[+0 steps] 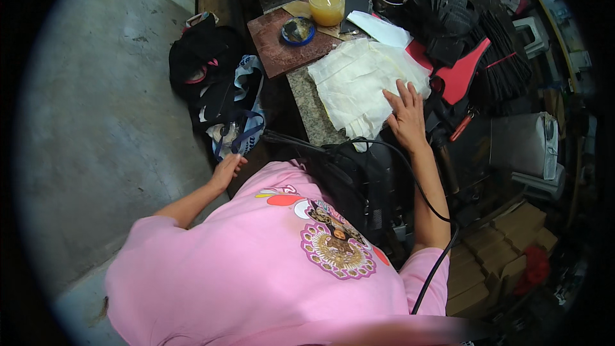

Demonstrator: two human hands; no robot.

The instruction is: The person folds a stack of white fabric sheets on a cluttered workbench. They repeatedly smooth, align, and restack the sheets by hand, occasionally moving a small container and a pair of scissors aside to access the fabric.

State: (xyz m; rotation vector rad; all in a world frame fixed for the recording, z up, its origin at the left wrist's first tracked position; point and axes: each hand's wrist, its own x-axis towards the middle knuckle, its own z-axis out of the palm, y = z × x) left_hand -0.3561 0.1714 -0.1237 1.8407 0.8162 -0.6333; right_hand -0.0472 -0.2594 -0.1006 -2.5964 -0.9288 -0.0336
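Note:
My right hand (407, 116) is open, its fingers spread over the right edge of a crumpled cream-white cloth (359, 80). The cloth lies on a speckled stone slab (311, 106). Down at the left, my left hand (229, 170) hangs by a blue-and-white bag (238, 129); its fingers are loosely bent and I see nothing in them. Beyond the cloth stands a clear cup of yellowish, cloudy stuff (327, 6). A round blue-rimmed lid (298, 31) with dark residue sits on a reddish-brown board (266, 43).
Black and red cut pieces (462, 74) crowd the right of the bench, with a red-handled tool (461, 127) close by. A black cable (419, 186) loops across my right forearm. Cardboard pieces (503, 243) are stacked at lower right. Grey concrete floor (122, 109) spreads at left.

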